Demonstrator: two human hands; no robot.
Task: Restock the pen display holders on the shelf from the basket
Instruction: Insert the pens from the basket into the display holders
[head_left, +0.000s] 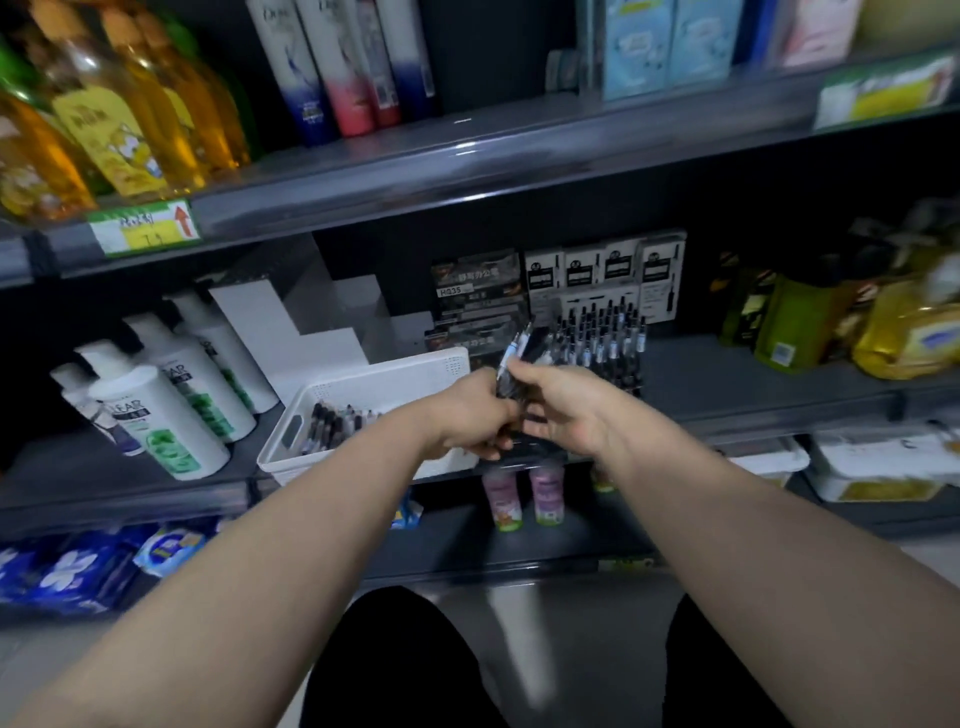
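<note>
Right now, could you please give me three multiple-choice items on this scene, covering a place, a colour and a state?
1. Where does the basket stand? A) on the floor B) on the middle shelf, left of the pen display holder C) on the top shelf
2. What colour is the basket? A) red B) blue C) white
3. What are the left hand and right hand doing? A) gripping a bundle of pens B) hanging idle C) lifting a bottle
1 B: it sits beside the holder. 2 C: its walls are white. 3 A: both hands hold the pens.
</note>
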